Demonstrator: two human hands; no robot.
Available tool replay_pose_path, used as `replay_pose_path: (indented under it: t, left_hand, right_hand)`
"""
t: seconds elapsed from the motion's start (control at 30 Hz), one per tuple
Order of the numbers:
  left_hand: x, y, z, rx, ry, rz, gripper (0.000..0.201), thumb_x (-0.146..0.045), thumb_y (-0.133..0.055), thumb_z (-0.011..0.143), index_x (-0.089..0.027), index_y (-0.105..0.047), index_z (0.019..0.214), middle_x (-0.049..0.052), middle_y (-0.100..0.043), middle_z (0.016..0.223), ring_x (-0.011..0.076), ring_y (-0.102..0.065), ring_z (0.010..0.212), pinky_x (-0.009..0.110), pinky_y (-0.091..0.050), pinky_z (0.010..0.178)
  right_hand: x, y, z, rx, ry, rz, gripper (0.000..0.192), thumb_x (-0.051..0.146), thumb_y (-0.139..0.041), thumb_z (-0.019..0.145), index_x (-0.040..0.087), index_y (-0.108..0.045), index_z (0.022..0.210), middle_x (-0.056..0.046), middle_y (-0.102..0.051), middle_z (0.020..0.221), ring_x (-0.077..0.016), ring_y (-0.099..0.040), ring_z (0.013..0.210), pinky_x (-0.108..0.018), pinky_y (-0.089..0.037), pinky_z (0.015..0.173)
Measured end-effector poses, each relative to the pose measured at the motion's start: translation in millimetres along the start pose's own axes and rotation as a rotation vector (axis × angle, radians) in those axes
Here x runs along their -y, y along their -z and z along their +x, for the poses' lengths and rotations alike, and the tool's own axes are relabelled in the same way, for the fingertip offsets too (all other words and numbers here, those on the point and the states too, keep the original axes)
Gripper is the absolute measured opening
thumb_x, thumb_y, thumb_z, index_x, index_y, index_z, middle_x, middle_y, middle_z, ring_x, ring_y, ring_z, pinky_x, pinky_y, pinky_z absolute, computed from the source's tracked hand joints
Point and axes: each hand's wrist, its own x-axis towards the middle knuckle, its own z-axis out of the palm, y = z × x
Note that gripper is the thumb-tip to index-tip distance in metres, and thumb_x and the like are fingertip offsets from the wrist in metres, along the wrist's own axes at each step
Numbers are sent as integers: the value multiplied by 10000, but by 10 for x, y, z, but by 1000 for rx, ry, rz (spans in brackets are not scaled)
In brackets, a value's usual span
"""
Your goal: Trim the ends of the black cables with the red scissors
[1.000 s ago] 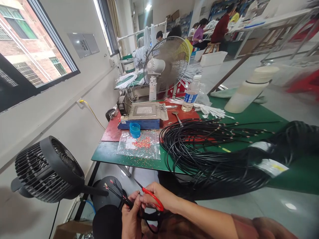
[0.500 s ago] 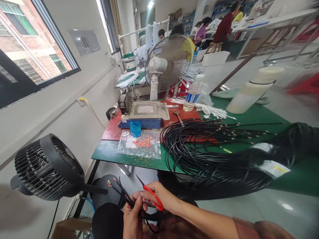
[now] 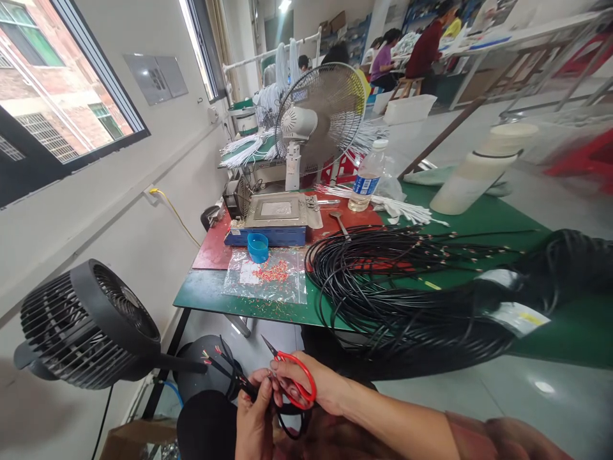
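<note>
Red-handled snips (image 3: 293,377) fill the right hand's (image 3: 311,383) grip; the left hand (image 3: 253,418) pinches black cable (image 3: 234,377).

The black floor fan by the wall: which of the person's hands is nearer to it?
Left. The left hand, pinching the black cable ends, lies closer to the black floor fan. The right hand, holding the red snips, is farther to the right.

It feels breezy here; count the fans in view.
3: black fan at lower left, small dark fan beside the metal machine, white pedestal fan behind it. Others may be hidden.
</note>
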Motion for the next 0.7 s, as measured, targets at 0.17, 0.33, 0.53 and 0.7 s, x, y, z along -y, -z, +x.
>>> replay_pose_path:
  t: [0.17, 0.33, 0.53, 0.7]
  left_hand:
    - [23, 11, 21, -5, 4, -18, 157, -277, -652, 624, -161, -547, 643, -41, -542, 495, 41, -480, 492, 173, -405, 529]
    - [16, 3, 18, -7, -14, -18, 114, -263, -614, 665, -166, -556, 686, -50, -528, 499, 33, -480, 502, 159, -398, 530]
    - [13, -14, 10, 41, -24, 0, 119, -264, -601, 674, -159, -555, 640, -43, -527, 492, 40, -490, 499, 164, -385, 516]
    - [21, 3, 13, 11, -28, -4, 104, -259, -608, 668, -164, -567, 681, -43, -541, 517, 38, -485, 508, 168, -397, 543]
  right_hand:
    - [11, 3, -15, 22, 31, -22, 510, 613, -568, 646, 107, -554, 588, 27, -471, 417, -40, -335, 363, -187, -216, 375]
    - [-1, -5, -13, 11, 16, -54, 493, 593, -621, 604, 103, -561, 603, -2, -534, 481, -40, -346, 389, -182, -229, 377]
    - [-2, -16, -11, -14, 36, -93, 531, 637, -550, 644, 110, -546, 587, 13, -503, 455, -37, -337, 355, -183, -213, 363]
    - [-27, -2, 6, -13, 13, -73, 523, 633, -556, 640, 112, -549, 587, 5, -515, 458, -47, -363, 383, -181, -226, 383]
